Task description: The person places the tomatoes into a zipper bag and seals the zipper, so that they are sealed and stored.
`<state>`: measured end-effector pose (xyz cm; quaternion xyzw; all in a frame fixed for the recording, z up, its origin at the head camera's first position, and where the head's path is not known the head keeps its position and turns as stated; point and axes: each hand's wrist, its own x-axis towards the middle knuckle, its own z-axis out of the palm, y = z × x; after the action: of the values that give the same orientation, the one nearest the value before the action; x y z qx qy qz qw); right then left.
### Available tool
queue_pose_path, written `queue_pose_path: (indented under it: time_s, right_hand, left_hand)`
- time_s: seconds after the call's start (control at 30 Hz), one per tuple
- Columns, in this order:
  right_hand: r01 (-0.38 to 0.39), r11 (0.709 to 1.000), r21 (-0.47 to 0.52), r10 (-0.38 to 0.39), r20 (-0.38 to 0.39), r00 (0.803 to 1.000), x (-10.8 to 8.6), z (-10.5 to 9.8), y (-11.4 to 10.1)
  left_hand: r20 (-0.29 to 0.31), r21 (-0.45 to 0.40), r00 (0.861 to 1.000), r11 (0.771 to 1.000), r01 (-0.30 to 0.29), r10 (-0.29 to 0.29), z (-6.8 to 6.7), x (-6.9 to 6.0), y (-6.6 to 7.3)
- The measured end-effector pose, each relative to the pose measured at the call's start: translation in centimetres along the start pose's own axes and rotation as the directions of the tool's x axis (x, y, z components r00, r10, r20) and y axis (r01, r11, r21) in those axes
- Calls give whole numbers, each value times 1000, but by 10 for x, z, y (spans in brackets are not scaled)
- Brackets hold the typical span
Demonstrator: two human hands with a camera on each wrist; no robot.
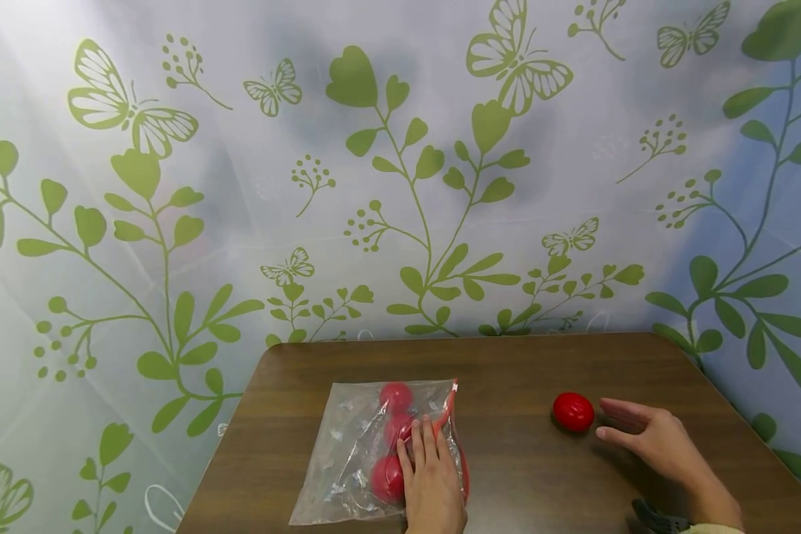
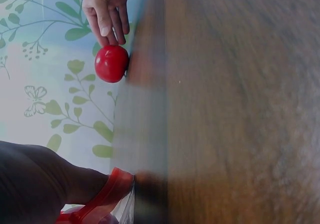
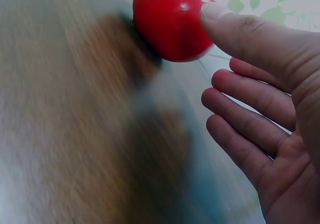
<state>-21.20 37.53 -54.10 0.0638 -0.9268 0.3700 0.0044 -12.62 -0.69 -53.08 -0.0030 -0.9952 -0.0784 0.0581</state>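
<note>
A clear plastic bag (image 1: pixel 337 452) with a red strip along its right side lies flat on the table, with several red round fruits (image 1: pixel 396 398) showing through it. My left hand (image 1: pixel 434 478) rests on the bag's right part, fingers extended, covering some of what lies beneath. To the right, a single shiny red fruit (image 1: pixel 573 412), apple- or tomato-like, sits on the table. My right hand (image 1: pixel 664 445) is just right of this fruit, thumb and fingers apart and not curled round it. In the right wrist view the thumb (image 3: pixel 250 32) overlaps the fruit's edge; whether it touches I cannot tell.
The brown wooden table (image 1: pixel 507 363) has rounded far corners. Right behind it hangs a pale curtain-like backdrop (image 1: pixel 400 185) printed with green leaves and butterflies. A dark band (image 1: pixel 657 515) sits at my right wrist.
</note>
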Motion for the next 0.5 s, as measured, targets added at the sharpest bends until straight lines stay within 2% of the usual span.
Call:
queue_pose_path:
  time_s: [0.5]
  right_hand:
    - [-26,1000,-2,26,4,1000,17,20,-4]
  left_hand:
    - [13,-15,1000,1000,14,-14,3,-1,0]
